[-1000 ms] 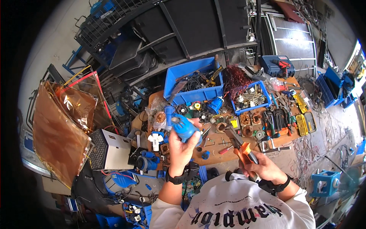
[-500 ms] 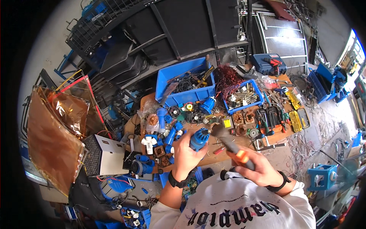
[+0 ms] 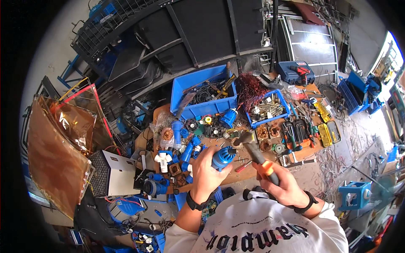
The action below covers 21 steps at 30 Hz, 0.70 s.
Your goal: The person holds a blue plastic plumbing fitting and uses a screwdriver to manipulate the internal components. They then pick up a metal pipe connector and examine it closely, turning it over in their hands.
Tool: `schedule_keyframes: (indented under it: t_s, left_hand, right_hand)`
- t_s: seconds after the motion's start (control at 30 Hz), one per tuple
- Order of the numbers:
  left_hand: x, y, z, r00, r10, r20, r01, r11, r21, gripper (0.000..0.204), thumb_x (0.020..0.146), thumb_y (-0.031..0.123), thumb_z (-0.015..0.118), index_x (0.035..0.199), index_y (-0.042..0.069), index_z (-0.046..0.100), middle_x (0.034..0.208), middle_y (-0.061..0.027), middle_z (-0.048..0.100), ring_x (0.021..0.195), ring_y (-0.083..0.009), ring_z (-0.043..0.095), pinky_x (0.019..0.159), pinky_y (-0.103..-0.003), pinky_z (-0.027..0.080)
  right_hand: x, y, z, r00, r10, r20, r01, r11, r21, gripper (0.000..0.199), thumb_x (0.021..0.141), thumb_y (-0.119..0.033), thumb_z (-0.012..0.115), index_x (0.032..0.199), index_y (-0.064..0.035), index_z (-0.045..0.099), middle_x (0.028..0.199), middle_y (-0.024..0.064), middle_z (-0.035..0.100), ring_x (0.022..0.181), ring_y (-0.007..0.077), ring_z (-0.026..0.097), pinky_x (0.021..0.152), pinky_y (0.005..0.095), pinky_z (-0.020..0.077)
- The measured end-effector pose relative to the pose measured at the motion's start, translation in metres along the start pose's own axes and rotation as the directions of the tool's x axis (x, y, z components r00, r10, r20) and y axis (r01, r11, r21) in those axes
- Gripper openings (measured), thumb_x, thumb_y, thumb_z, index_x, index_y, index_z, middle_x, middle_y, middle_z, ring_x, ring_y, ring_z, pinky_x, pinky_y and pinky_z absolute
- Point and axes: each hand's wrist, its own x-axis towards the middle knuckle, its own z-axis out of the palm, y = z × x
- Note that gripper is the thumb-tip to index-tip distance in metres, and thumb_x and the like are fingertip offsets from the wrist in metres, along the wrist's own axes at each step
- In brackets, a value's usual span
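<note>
L hand (image 3: 205,173) had its fingers clenched round a blue motor part (image 3: 222,157), held over the surface's near edge (image 3: 236,173); palm hid its lower half. R hand (image 3: 282,185) gripped a hammer (image 3: 257,158) w/ orange-black handle, head just beside the part; contact unclear. Handle end hidden in fist.
</note>
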Motion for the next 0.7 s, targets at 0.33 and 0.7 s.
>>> schedule_keyframes:
  t_s: [0.33,0.7]
  left_hand:
    - [0.002,0.004,-0.003,0.999,0.02,-0.028,-0.02,1.0,0.01,0.032,0.066,0.011,0.079,0.091,0.004,0.06,0.081,-0.0145,0.063,0.072,-0.0342,0.063,0.064,-0.041,0.05]
    - [0.004,0.006,-0.003,1.0,-0.002,-0.019,0.002,1.0,-0.003,0.029,0.067,0.011,0.078,0.087,0.003,0.059,0.078,-0.0145,0.063,0.069,-0.0337,0.063,0.062,-0.041,0.049]
  right_hand:
    - [0.003,0.009,0.007,0.999,0.001,-0.049,0.002,0.998,0.062,0.04,0.085,-0.001,0.057,0.125,0.0029,0.053,0.094,0.007,0.06,0.079,0.0165,0.057,0.073,0.0297,0.0481]
    - [-0.001,0.015,0.01,0.993,0.055,-0.101,-0.051,0.998,0.046,0.048,0.084,0.0,0.053,0.133,0.0006,0.051,0.105,0.0092,0.061,0.088,0.0151,0.059,0.078,0.0299,0.0485]
